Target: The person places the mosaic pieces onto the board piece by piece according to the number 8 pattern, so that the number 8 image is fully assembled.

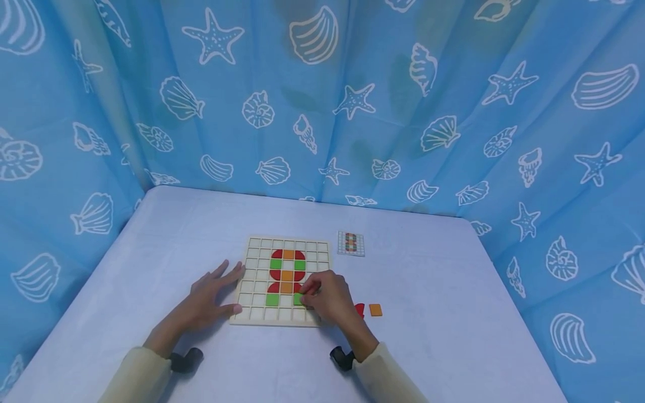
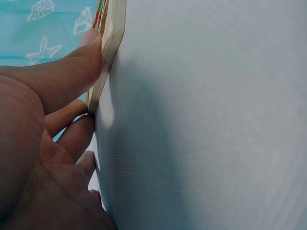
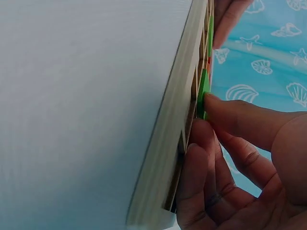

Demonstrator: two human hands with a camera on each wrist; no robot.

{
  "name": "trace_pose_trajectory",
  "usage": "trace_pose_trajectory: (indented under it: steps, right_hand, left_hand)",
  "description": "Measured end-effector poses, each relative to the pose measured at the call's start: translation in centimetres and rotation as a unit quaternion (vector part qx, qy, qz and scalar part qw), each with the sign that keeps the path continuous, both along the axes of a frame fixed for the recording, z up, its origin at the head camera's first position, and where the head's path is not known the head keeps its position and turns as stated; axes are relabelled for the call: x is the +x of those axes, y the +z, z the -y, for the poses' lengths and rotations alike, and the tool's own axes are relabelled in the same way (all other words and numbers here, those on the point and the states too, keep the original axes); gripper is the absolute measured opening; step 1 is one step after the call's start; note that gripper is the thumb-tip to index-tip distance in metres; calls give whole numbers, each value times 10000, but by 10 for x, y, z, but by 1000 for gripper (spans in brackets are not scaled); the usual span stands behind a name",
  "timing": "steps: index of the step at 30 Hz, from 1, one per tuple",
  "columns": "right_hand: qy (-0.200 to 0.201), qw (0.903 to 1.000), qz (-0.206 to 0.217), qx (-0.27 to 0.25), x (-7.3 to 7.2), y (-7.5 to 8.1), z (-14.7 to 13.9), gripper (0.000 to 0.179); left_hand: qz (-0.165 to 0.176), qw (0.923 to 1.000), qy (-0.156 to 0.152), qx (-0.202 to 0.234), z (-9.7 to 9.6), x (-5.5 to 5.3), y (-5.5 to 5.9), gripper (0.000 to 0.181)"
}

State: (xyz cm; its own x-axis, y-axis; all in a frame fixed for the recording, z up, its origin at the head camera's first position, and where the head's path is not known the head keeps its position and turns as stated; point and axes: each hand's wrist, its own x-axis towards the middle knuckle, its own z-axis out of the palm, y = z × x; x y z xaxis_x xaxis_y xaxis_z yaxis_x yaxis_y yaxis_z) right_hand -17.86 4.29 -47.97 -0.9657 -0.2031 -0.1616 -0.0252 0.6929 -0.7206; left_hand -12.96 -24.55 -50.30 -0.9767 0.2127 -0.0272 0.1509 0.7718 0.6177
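Note:
A pale wooden grid board [image 1: 252, 316] lies on the table, with red, orange and green tiles forming a pattern in its middle columns. My right hand [image 1: 330, 296] is over the board's lower right part and pinches a green square tile [image 3: 203, 93] between thumb and fingers. That tile is tilted at its grid cell in the right wrist view. Another green tile [image 1: 272, 300] lies flat in the same row, to the left. My left hand [image 1: 206, 299] rests at the board's left edge, its fingers extended and its thumb [image 2: 79, 72] touching the rim.
A small pattern card [image 1: 351, 244] with a matching coloured grid lies beyond the board's upper right. Right of my right hand are a red curved tile [image 1: 360, 309], partly hidden, and an orange square tile [image 1: 375, 310]. A blue seashell curtain [image 1: 302, 78] hangs behind the white table [image 1: 433, 336].

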Motion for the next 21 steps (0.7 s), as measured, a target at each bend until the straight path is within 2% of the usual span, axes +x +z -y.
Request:
trace_pose_trajectory:
  steps: [9, 16, 21]
  right_hand:
    - [186, 9997, 95, 137, 4, 3, -3, 16]
    - [500, 9978, 14, -436, 6, 2, -25, 18]
    - [338, 9977, -108, -571, 6, 4, -45, 17]
  left_hand:
    - [62, 10000, 6, 34, 0, 0, 1, 92]
    - [76, 10000, -2, 46, 1, -1, 0, 92]
    - [88, 10000, -1, 22, 1, -1, 0, 92]
